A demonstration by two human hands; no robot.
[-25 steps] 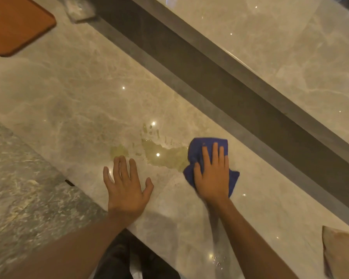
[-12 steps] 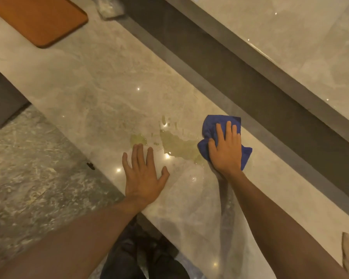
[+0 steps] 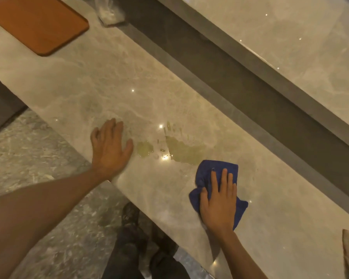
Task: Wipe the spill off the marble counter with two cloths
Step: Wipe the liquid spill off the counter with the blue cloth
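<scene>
Head view: first wiping pass, my right hand (image 3: 218, 200) flat on the crumpled blue microfibre cloth (image 3: 208, 174) just beside the yellowish spill (image 3: 183, 150) on the beige marble counter (image 3: 109, 87), left hand (image 3: 109, 146) open and empty; next, push through the puddle.

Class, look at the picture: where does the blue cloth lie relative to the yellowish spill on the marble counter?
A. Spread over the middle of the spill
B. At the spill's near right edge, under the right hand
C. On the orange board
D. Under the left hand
B: the blue cloth lies flat under the right hand, just at the near right edge of the spill, most of which shows uncovered.
</scene>
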